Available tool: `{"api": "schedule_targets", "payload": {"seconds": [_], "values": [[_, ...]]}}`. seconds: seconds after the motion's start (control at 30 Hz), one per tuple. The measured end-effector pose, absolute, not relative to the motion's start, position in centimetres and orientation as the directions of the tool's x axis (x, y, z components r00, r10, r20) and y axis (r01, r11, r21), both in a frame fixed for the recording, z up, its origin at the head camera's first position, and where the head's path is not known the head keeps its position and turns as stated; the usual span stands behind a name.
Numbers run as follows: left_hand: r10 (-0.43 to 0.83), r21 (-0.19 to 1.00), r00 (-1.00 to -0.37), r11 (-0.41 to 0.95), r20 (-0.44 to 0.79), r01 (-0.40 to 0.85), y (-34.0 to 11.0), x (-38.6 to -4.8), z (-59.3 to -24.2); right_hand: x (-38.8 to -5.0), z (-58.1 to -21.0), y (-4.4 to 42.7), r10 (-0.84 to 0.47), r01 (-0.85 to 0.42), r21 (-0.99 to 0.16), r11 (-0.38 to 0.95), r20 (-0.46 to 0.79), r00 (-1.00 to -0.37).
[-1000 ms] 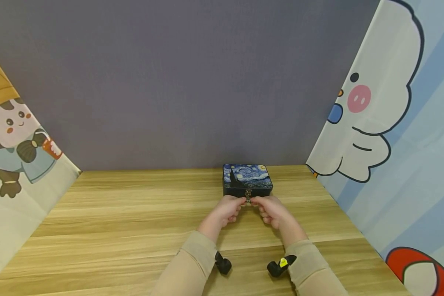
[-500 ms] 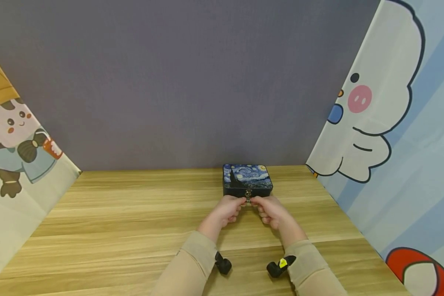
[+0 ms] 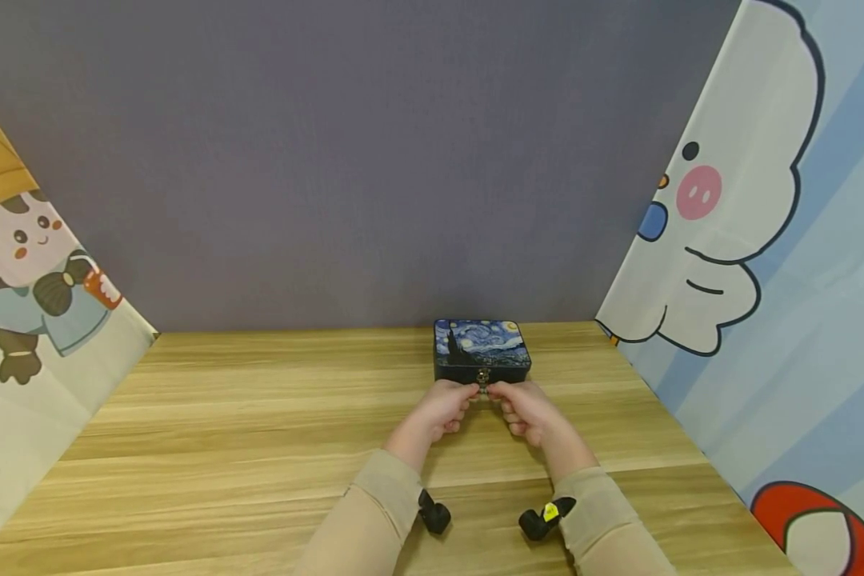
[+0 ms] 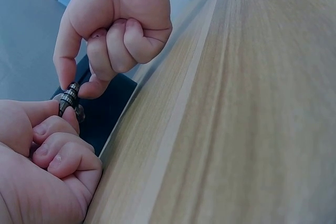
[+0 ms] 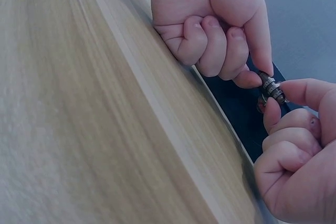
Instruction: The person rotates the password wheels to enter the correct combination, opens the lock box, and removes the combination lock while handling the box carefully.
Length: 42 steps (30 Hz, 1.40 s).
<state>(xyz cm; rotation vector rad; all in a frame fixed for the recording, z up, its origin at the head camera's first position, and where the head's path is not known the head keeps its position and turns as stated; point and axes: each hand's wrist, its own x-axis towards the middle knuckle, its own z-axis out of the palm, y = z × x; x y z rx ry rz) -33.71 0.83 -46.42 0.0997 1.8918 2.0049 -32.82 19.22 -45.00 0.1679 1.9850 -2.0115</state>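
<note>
A dark box (image 3: 482, 344) with a swirling blue night-sky picture on its lid stands closed at the back of the table, a metal clasp (image 3: 483, 375) on its front. A small ribbed metal combination lock (image 4: 69, 97) hangs at that front, also seen in the right wrist view as a ringed cylinder (image 5: 272, 88). My left hand (image 3: 442, 408) pinches one end of the lock between thumb and index finger, and my right hand (image 3: 530, 409) pinches the other end. On both hands the remaining fingers are curled in. The digits on the rings are too small to read.
The wood-grain table (image 3: 259, 432) runs back to a grey panel (image 3: 346, 160) just behind the box. Printed cartoon sheets stand at the left (image 3: 36, 384) and right (image 3: 821, 320). Black wrist devices (image 3: 434, 514) sit at both sleeves.
</note>
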Motion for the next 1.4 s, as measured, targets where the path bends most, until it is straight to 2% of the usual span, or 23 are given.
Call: {"api": "schedule_targets", "payload": {"seconds": [1.4], "values": [[0.329,0.972,-0.921,-0.029,-0.210,-0.232,0.84,-34.00,-46.71,-32.79,-45.07,19.24,-0.130,0.294,-0.955,0.051,-0.298,-0.946]]}}
